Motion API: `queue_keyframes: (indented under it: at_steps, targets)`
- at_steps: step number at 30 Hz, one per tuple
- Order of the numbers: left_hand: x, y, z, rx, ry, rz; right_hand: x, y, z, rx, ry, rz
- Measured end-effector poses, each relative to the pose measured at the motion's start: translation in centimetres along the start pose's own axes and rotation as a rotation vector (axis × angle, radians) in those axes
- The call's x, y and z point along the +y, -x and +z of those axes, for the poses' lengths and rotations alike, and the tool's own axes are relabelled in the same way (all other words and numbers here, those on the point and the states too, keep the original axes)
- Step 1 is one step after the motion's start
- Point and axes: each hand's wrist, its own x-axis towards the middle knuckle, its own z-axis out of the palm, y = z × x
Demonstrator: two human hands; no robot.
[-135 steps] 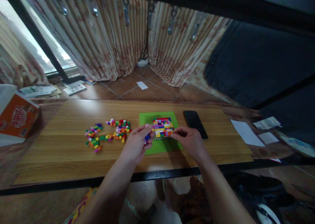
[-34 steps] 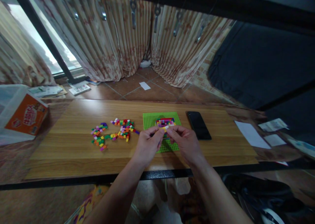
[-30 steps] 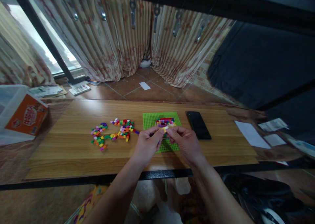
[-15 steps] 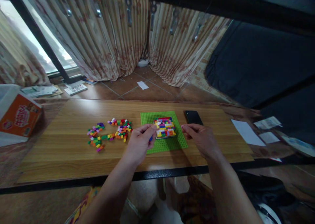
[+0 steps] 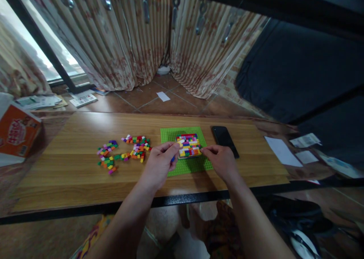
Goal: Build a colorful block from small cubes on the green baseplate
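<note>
left hand curled round some bricks, right hand pinched at 3 o'clock of the block on the green board, can't tell if it's gripping anything. loose pile at 9, phone crowding right hand's 12.

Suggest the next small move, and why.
Perhaps press the right edge of the block with the right hand: its fingers are at that edge, though contact is unclear, and the left hand is opposite, holding a blue brick.
</note>
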Motion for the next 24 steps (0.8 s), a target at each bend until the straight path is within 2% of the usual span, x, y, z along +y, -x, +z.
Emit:
queue_keyframes:
  at_steps: [4, 11, 16, 24]
  targets:
    - [0.0, 0.0, 0.1, 0.002, 0.009, -0.004, 0.4, -0.3, 0.3, 0.001, -0.077, 0.047]
    - [-0.1, -0.1, 0.0, -0.016, -0.008, 0.012, 1.1, -1.0, 0.2, -0.141, -0.427, 0.256]
    - [-0.2, -0.1, -0.1, -0.015, -0.008, 0.006, 1.2, -1.0, -0.1, -0.189, -0.478, 0.32]
    - [0.0, 0.0, 0.1, 0.006, 0.007, -0.028, 0.9, -1.0, 0.2, -0.177, -0.428, 0.279]
